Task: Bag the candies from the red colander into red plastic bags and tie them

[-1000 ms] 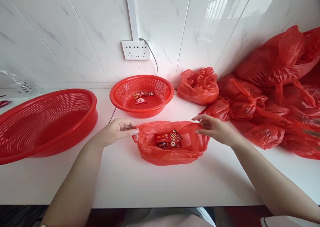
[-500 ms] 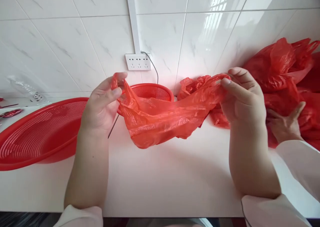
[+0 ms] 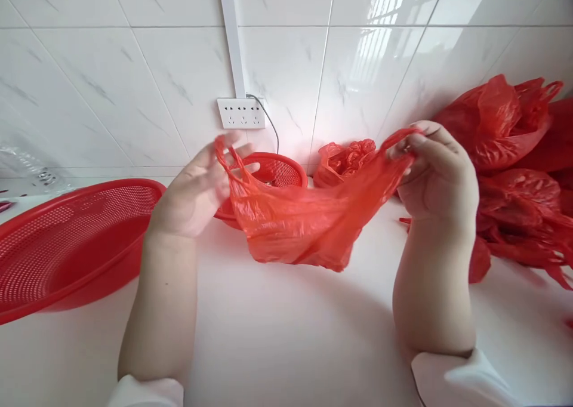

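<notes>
A thin red plastic bag [image 3: 299, 222] hangs above the white counter [image 3: 286, 335], stretched between my two hands. My left hand [image 3: 197, 192] is blurred, with one handle loop of the bag at its fingers. My right hand [image 3: 436, 177] is closed, pinching the other handle at the bag's upper right corner. The bag's contents are hidden by the plastic. Behind the bag stands a small red perforated basket [image 3: 280, 171], mostly covered by it.
A large red perforated basket [image 3: 67, 240] sits at the left. A pile of filled red plastic bags [image 3: 514, 186] lies at the right against the tiled wall, with one more bag [image 3: 344, 159] behind. A wall socket [image 3: 240, 113] with a cable hangs above the small basket.
The bag lay open on the counter a second ago with packets showing inside; both hands have lifted it by its handles. Another person's hand seen at the right half a second ago is gone.
</notes>
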The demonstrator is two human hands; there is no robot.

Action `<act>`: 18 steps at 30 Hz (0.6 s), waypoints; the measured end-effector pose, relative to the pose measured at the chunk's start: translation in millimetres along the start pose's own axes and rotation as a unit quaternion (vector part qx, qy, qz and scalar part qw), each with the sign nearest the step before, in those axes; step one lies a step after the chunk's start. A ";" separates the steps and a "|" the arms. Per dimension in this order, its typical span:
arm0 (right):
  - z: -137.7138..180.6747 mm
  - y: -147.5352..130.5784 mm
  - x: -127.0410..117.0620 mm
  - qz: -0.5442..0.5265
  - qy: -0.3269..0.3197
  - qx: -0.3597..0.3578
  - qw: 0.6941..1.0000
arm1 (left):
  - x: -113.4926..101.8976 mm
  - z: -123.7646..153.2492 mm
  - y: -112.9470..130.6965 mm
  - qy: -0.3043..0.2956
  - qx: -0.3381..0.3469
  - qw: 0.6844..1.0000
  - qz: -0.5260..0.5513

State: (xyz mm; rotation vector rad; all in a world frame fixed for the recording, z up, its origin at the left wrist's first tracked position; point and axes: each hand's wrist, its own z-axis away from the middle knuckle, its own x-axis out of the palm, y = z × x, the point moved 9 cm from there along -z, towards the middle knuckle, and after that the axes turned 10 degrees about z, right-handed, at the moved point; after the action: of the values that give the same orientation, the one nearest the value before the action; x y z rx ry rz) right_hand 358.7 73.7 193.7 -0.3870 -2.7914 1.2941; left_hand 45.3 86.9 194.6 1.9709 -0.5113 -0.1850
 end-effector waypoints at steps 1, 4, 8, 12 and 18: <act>-0.6 -0.5 0.4 -0.019 0.005 -0.008 1.000 | 2.6 -1.2 -0.1 0.005 0.010 1.000 0.026; 7.1 -8.2 23.4 -0.071 -0.024 -0.019 0.997 | 28.5 1.7 -16.1 -0.027 -0.041 0.998 0.046; 34.4 -38.4 82.3 -0.091 -0.159 -0.056 0.982 | 88.8 21.9 -49.0 -0.152 -0.159 0.975 -0.028; 52.6 -63.5 109.1 -0.011 -0.266 -0.143 0.953 | 109.3 25.6 -52.5 -0.140 -0.152 0.978 -0.033; 44.9 -44.2 105.9 0.060 -0.272 -0.134 0.951 | 92.9 21.1 -58.0 -0.072 -0.180 0.980 0.044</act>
State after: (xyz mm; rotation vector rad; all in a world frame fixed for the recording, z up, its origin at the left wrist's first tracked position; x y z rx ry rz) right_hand 240.7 38.3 190.7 -0.2370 -3.4774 1.1884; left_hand 137.0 50.6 142.4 1.5858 -0.6110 -0.3413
